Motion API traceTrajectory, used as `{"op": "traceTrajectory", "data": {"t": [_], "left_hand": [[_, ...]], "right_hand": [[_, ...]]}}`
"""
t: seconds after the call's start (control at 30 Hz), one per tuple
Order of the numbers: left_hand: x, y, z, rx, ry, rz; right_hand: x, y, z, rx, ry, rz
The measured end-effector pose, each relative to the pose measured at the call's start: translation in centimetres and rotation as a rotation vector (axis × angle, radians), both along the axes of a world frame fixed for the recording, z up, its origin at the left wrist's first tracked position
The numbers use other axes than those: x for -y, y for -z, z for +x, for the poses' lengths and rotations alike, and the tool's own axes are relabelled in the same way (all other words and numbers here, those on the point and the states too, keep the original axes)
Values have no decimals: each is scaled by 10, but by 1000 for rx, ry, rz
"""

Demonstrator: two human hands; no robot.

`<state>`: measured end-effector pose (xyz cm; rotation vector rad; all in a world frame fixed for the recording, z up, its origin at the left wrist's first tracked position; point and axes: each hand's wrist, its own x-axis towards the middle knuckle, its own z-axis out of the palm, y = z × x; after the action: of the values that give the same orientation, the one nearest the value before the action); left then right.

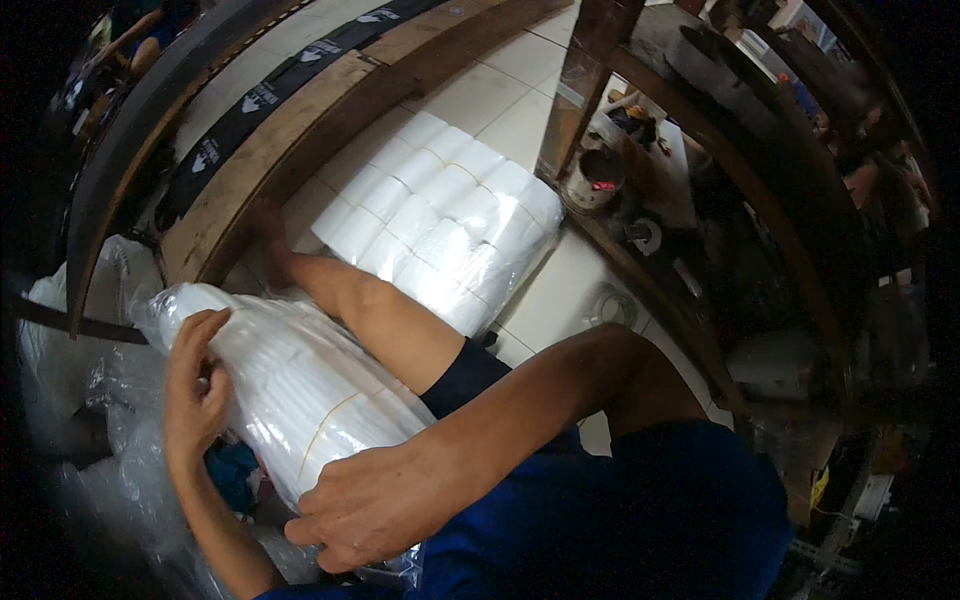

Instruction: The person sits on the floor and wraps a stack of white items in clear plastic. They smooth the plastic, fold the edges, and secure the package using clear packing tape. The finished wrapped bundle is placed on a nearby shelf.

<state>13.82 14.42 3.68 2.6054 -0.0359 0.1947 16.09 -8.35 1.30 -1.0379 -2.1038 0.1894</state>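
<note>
A long bundle of white material [290, 375] with a thin yellow band around it lies inside a clear plastic bag, slanting across my lap at the left. Its kind does not show. My left hand [197, 385] holds the bundle's far left side, fingers bent over the edge and thumb apart. At the near end, my right hand [370, 505] has its fingers curled into the plastic, the fingertips partly hidden. Beyond my bare leg [380, 310], a wide block of similar white bundles [430, 215], banded and wrapped in clear plastic, rests on the tiled floor.
A wooden beam [270, 160] with a black printed strip [250, 105] beside it curves along the far left. Crumpled clear plastic [130, 440] piles up at the left. On the right stands a dark wooden shelf [720, 140] bearing a tin [593, 180]. A tape roll [612, 305] is on the floor.
</note>
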Motion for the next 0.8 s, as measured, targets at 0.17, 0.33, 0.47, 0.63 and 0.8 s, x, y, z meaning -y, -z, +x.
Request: {"op": "traceTrajectory", "data": {"t": [0.17, 0.33, 0.47, 0.63, 0.8], "left_hand": [[-67, 7, 9, 83, -99, 297], [-127, 12, 21, 217, -96, 572], [-151, 13, 37, 125, 8, 98], [-160, 34, 52, 49, -65, -187], [-150, 46, 60, 36, -171, -260]], "right_hand": [[12, 28, -5, -392, 21, 178], [27, 24, -6, -420, 11, 213], [45, 4, 6, -461, -24, 193], [47, 8, 5, -434, 5, 193], [34, 37, -9, -515, 30, 296]]}}
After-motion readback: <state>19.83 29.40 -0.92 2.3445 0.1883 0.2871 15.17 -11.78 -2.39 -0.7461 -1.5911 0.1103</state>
